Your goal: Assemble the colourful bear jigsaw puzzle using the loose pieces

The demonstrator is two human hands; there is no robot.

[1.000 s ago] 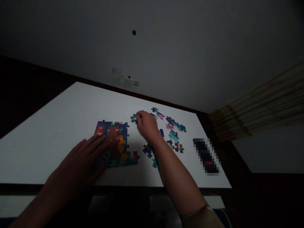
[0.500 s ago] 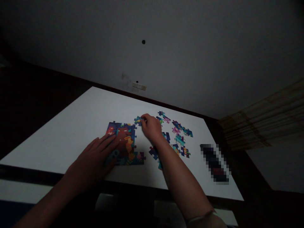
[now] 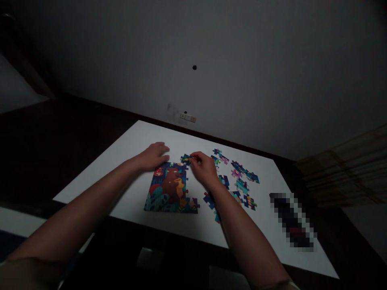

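A partly joined jigsaw puzzle (image 3: 171,189) with a brown bear on it lies flat near the table's front edge. My left hand (image 3: 155,156) rests at its upper left corner, fingers stretched out and apart, holding nothing. Just above the puzzle's upper right corner, my right hand (image 3: 204,167) pinches a blue and yellow puzzle piece (image 3: 185,159) between thumb and fingers. Whether that piece touches the joined part I cannot tell. Several loose puzzle pieces (image 3: 242,185) lie to the right of my right hand, some partly behind my forearm.
The white table (image 3: 121,161) stands near a grey wall with a socket strip (image 3: 188,117). A dark, pixelated object (image 3: 292,221) lies at the table's right side. A striped curtain (image 3: 347,173) hangs at the far right.
My left hand has lifted off the puzzle's left side and moved up to its upper left corner. My right hand still pinches the piece. The camera view has shifted.
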